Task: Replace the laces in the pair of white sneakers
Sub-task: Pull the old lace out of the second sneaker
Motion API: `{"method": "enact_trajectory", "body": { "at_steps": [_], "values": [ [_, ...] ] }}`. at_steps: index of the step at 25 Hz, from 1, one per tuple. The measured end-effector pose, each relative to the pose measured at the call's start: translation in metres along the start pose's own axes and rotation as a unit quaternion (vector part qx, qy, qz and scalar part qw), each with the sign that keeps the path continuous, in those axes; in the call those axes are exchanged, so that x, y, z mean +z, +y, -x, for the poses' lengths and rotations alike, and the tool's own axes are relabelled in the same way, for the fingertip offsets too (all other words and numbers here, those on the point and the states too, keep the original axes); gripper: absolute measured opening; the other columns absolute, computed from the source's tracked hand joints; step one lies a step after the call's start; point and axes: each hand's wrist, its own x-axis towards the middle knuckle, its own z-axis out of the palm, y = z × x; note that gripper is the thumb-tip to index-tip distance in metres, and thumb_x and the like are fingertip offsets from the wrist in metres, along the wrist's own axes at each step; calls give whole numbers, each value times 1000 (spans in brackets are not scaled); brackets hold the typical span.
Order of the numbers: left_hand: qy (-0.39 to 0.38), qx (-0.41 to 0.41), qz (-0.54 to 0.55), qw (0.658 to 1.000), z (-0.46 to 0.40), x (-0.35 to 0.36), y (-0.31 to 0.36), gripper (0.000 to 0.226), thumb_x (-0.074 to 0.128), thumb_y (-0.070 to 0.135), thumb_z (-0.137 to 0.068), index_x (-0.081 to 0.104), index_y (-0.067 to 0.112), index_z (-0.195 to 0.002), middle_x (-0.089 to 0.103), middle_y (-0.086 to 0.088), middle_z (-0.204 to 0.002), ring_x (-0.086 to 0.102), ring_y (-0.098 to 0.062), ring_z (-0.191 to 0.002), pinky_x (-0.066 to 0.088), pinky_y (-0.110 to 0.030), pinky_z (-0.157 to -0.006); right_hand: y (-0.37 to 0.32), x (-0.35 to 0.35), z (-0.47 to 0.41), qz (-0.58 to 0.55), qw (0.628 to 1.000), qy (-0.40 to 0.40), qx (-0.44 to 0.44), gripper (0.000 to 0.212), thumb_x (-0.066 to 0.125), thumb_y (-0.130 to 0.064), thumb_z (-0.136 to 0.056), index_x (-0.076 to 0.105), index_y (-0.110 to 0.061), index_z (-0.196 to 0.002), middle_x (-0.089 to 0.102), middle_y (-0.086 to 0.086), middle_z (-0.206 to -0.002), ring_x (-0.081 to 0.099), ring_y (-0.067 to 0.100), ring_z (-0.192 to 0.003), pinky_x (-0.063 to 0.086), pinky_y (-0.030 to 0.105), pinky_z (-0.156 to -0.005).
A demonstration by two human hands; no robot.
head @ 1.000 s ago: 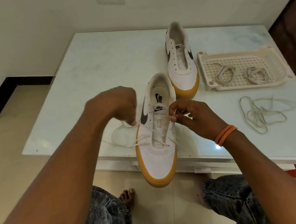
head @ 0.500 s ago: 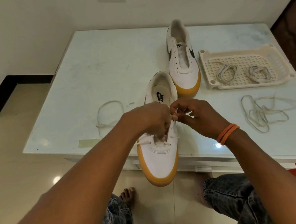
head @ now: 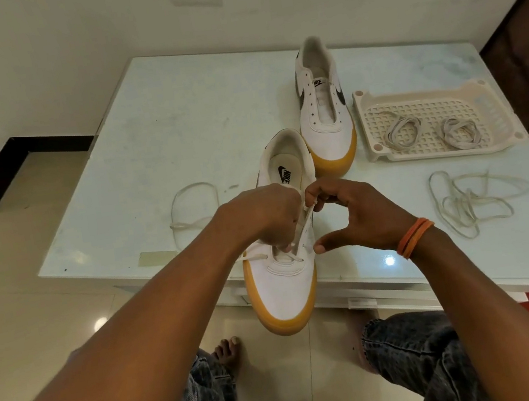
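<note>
Threading the near shoe: right hand pinches the lace taut; left hand grips it at the eyelets, guiding it.

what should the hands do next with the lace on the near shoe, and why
Probably draw the lace through the next eyelet and pull it snug. Both the left hand and the right hand pinch it over the near sneaker, which is laced only at its lowest rows; the far sneaker has none.
</note>
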Motion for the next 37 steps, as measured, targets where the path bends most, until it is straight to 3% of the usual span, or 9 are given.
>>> {"method": "enact_trajectory", "body": {
  "at_steps": [9,13,17,20,23,25,29,32,37],
  "values": [
    [42,-17,-21,999,-1,1,3,23,74,20,-82,51,15,-84,50,3,-69,56,-15,-71,44,-26,-65,0,12,-4,47,998,40,2,56,86,-44,-61,53,-28,-103,59,-5,-101,56,18,-92,52,43,-88],
    [-17,-36,-1,999,3,-12,-11,30,77,25,-78,51,18,-64,56,2,-71,57,-14,-71,44,-26,-63,-1,14,-3,65,997,51,4,55,85,-45,-62,51,-29,-103,59,-4,-101,56,17,-91,53,40,-85],
    [-38,-82,-41,995,11,-20,-29,31,80,23,-74,51,21,-62,61,1,-78,63,-20,-83,52,-31,-72,-3,14,-2,73,996,58,2,55,84,-46,-62,53,-26,-102,59,-4,-100,56,16,-89,53,39,-83],
    [-56,-160,-63,984,20,-28,-47,27,82,21,-70,56,14,-69,64,-3,-78,66,-24,-84,55,-36,-78,-3,12,-2,44,997,64,-7,52,83,-49,-62,55,-26,-99,59,-8,-97,57,14,-89,54,38,-84],
    [-151,-234,-77,957,31,-37,-61,29,79,20,-77,64,6,-97,67,-4,-93,68,-22,-93,53,-32,-78,-6,12,-1,16,995,96,0,47,74,-61,-67,57,-25,-92,60,-11,-91,59,10,-87,55,35,-80],
    [-170,-252,-52,951,35,-40,-67,23,76,22,-81,68,6,-95,67,-4,-90,67,-18,-82,51,-30,-76,-7,14,-3,20,992,120,15,44,64,-65,-72,58,-24,-88,61,-10,-87,60,9,-85,56,36,-78],
    [-4,-234,102,967,18,-29,-63,26,67,29,-89,63,7,-77,69,0,-70,64,-13,-54,53,-28,-67,-7,20,-5,41,988,150,21,40,63,-59,-77,59,-22,-92,62,-7,-90,57,9,-84,52,25,-76],
    [106,-190,294,931,-1,-19,-42,32,59,32,-95,60,2,-82,72,-12,-74,70,-23,-55,60,-34,-57,-7,25,-7,83,982,167,25,28,72,-39,-82,61,-20,-99,55,-5,-99,49,7,-89,36,8,-77],
    [113,-147,323,928,-7,-17,-29,38,64,37,-91,64,1,-79,71,-14,-71,71,-23,-58,62,-34,-60,-2,24,-7,107,970,216,25,24,73,-16,-82,67,-17,-105,56,-1,-101,51,9,-91,51,26,-82]
  ]
}}
